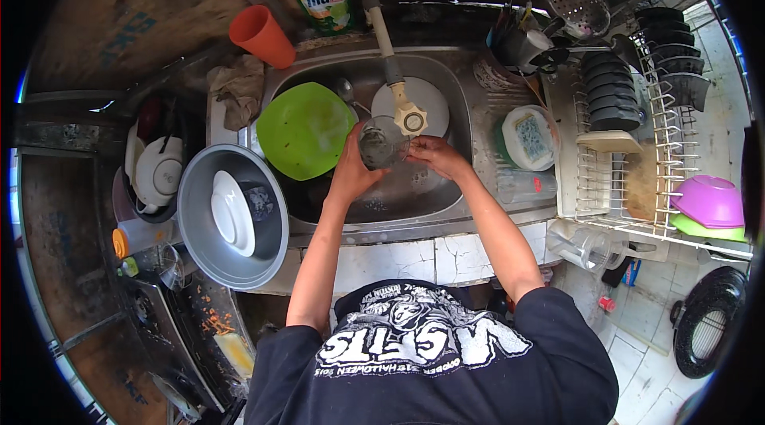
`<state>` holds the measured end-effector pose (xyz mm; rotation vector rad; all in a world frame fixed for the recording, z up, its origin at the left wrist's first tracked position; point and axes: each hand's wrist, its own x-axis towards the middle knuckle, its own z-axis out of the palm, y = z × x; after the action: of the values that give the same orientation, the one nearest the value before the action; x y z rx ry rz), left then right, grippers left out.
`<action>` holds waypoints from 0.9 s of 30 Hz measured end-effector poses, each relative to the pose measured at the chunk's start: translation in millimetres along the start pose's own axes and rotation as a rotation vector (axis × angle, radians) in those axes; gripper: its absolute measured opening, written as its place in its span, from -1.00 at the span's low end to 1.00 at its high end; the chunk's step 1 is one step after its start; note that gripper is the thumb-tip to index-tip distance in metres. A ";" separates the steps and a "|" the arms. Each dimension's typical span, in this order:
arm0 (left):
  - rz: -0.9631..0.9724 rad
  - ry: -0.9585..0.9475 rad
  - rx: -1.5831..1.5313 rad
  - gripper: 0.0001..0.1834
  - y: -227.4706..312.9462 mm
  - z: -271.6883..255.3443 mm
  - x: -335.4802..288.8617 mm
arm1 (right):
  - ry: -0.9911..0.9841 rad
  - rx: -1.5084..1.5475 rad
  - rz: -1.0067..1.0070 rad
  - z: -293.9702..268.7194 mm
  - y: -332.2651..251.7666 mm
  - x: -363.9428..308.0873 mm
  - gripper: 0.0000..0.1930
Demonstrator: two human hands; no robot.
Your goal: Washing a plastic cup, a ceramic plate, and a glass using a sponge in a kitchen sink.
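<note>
Over the steel sink [442,206], my left hand [351,166] is wrapped round the left side of a clear drinking glass [382,142]. The fingers of my right hand [437,157] close on its right edge, just below the cream tap knob [413,120]. The glass is directly beside the tap's end; whether water runs into it I cannot tell. Left of my hands, a green square plate [305,130] leans in the basin. A white round plate [430,98] lies behind the tap, partly hidden by it. A metal spoon [344,89] rests between the plates.
A grey basin [195,218] with white dishes stands at the left. An orange cup [263,36] and a soap pouch [325,7] are behind the sink. To the right are a tub with a sponge [528,138] and a dish rack [594,186] holding bowls.
</note>
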<state>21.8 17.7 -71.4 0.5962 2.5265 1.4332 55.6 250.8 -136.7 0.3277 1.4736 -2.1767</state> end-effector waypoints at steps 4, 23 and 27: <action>0.073 0.103 0.088 0.07 -7.6 -3.8 -6.7 | -0.045 0.154 -0.024 23.3 -4.4 13.1 -0.72; 0.023 0.229 0.008 -0.03 -4.8 56.4 30.2 | 0.316 0.327 -0.304 8.2 -7.4 33.3 -0.75; 0.013 0.239 -0.074 0.08 5.5 65.1 37.5 | 0.463 0.116 -0.383 -7.6 -14.3 20.4 -0.75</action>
<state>11.5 87.0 -99.0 0.4540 2.6341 1.6860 30.2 256.7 -137.5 0.6747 1.7737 -2.6223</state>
